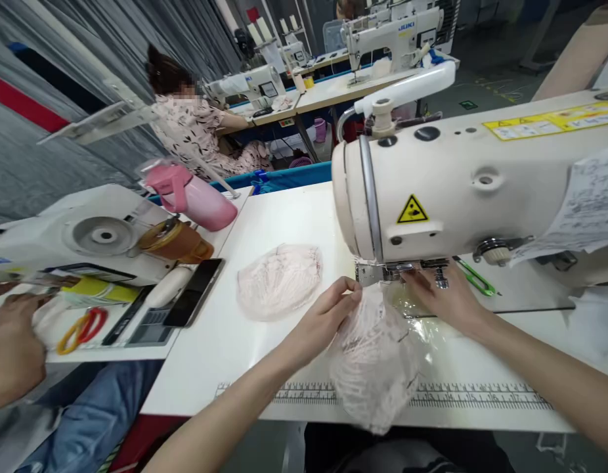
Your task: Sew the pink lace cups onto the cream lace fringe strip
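My left hand [333, 307] is closed on the upper left edge of a sheer, pale pink fabric piece [375, 368] with gathered, lace-like lines. That piece runs from beneath the sewing machine's needle area down over the table's front edge. My right hand [444, 297] reaches in under the head of the white sewing machine [446, 177], beside the presser foot [395, 268]. Its fingertips are hidden behind metal parts, so whether they grip anything does not show. A second, similar fabric piece [279, 281] lies flat on the white table, left of my left hand.
A printed ruler strip [471, 397] runs along the table's front. Green snips [476, 277] lie right of the needle. Leftward are a phone [194, 292], a pink bottle [190, 194], an amber cup [178, 242] and a co-worker's hand [16, 348]. Another person [195, 131] sits farther back.
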Tool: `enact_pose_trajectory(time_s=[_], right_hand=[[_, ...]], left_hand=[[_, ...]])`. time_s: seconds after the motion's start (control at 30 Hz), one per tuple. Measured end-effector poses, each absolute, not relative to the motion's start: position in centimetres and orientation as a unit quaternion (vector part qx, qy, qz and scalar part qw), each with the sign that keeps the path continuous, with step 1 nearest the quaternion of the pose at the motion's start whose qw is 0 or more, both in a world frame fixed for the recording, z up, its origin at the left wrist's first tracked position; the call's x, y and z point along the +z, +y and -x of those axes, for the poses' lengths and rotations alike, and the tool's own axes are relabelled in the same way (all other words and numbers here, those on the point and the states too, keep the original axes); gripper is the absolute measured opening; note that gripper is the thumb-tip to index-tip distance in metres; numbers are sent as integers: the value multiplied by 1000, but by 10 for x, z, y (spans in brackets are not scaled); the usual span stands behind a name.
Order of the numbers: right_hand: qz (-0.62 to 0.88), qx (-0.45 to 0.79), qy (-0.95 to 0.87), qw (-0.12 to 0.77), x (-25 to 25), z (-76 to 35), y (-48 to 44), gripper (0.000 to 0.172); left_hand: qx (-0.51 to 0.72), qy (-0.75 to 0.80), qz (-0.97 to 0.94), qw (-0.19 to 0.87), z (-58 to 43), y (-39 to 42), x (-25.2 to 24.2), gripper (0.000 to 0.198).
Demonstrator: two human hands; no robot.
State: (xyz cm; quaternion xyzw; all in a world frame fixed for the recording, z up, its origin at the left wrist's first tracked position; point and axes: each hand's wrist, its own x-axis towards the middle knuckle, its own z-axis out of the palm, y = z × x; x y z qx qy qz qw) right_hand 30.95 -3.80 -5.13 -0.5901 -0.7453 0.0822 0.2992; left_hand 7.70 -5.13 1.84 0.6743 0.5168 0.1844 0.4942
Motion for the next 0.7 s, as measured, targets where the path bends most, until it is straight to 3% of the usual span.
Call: enact_pose_trajectory(time_s=[0.13, 0.23, 0.3, 0.47, 0.7], right_hand=[[588, 89, -742, 309, -56, -309, -36, 34], [580, 92, -750, 304, -57, -308, -37, 32], [560, 97, -771, 288, -56, -307, -38, 31], [534, 98, -801, 253, -51, -306, -42, 30], [565, 96, -784, 239, -69, -310, -46, 35]], left_hand=[[156, 507, -831, 169, -78, -39, 4, 23], [188, 367, -911, -14, -83, -49, -3, 15], [176, 300, -936, -54, -91, -57, -9, 18], [103, 315, -941, -73, -102, -58, -27, 50], [101, 285, -953, -30, -97, -36, -34, 50]])
